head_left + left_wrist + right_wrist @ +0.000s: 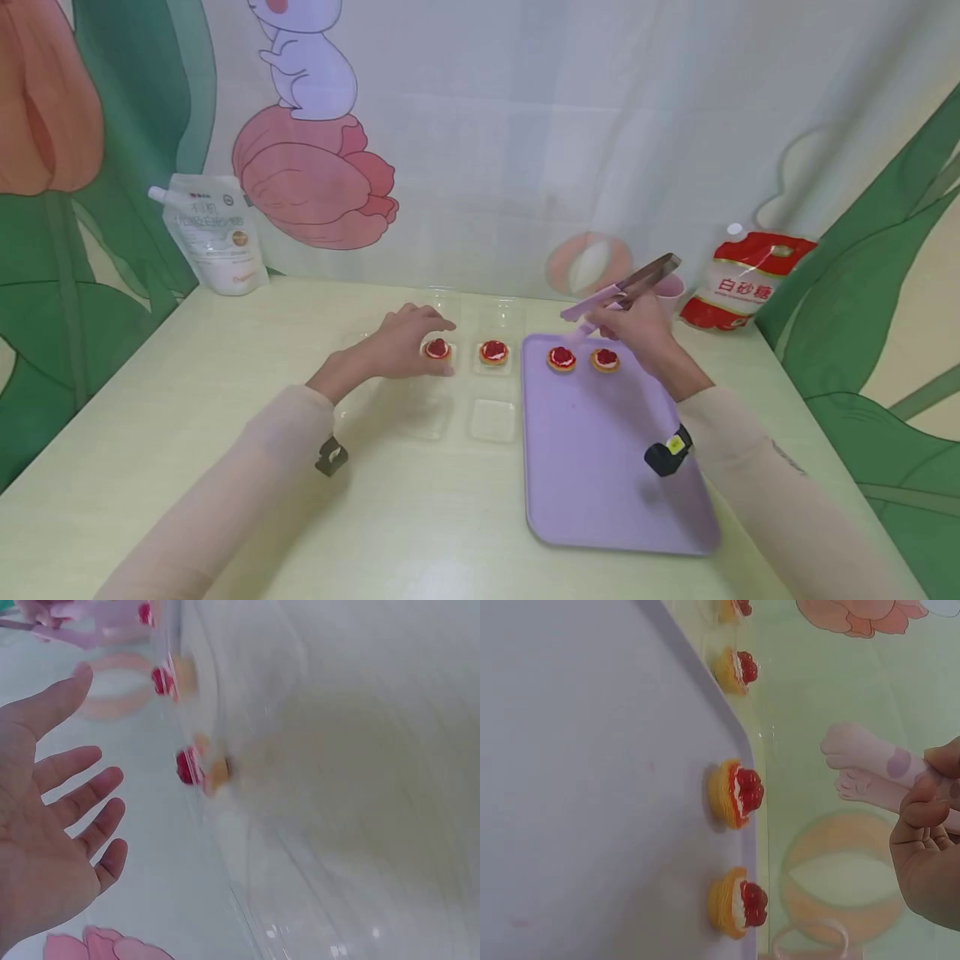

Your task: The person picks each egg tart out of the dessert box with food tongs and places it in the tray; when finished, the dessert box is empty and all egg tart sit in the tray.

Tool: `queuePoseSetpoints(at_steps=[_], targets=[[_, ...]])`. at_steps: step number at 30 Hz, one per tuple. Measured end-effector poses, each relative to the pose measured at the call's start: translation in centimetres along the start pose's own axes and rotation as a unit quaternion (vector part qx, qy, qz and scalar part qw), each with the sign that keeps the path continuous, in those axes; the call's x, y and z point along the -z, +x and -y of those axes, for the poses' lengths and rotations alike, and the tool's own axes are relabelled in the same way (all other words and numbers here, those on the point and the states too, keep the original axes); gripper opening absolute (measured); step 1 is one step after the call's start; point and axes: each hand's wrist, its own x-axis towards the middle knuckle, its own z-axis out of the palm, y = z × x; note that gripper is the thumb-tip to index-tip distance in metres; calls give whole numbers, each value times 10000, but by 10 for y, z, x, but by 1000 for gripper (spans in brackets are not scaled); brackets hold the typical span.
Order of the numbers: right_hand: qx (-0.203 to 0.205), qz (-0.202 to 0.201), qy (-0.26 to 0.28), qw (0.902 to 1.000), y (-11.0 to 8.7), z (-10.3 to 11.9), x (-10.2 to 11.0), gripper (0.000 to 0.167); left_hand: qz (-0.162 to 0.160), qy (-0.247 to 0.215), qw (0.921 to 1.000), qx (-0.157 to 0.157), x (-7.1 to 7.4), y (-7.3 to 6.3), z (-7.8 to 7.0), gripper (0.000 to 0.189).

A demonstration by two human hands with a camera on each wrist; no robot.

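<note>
My right hand (637,327) grips a pair of tongs (859,746) with pink paw-shaped tips and a metal end. The tongs are above the back edge of the purple tray (600,467), where two small red-topped tarts (561,359) sit side by side. My left hand (401,343), fingers spread and thumb apart, hovers around another tart (437,348) in a clear plastic box; in the left wrist view its palm is bare. To the right of that hand, one more tart (493,352) sits in a second clear box (480,372).
More clear plastic boxes (492,421) stand in front, partly under my left forearm. A white spouted pouch (213,237) is at the back left. At the back right are a red and white sugar pouch (742,283) and a pink cup (672,288). A printed curtain (480,150) hangs behind the table.
</note>
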Motion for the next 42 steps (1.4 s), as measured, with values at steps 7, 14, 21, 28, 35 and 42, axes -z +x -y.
queuePoseSetpoints(at_steps=[7,14,21,28,35,42], targets=[[1,543,335,9980,9,6,-24,40,60,262,9994,238,0,8,25,65],[-18,969,1248,9874,16,17,-69,38,501,99,9972,542,-2,15,41,81],[3,1156,1442,9828,25,26,-109,37,591,9,9966,578,-6,26,52,76],[-6,1248,1377,9826,26,33,-142,41,566,-11,9966,602,-6,29,57,72],[108,1253,740,9893,26,34,-163,35,523,-157,9964,654,-4,34,55,71],[36,1146,654,9912,28,29,-173,35,676,-181,9941,824,-2,34,56,70]])
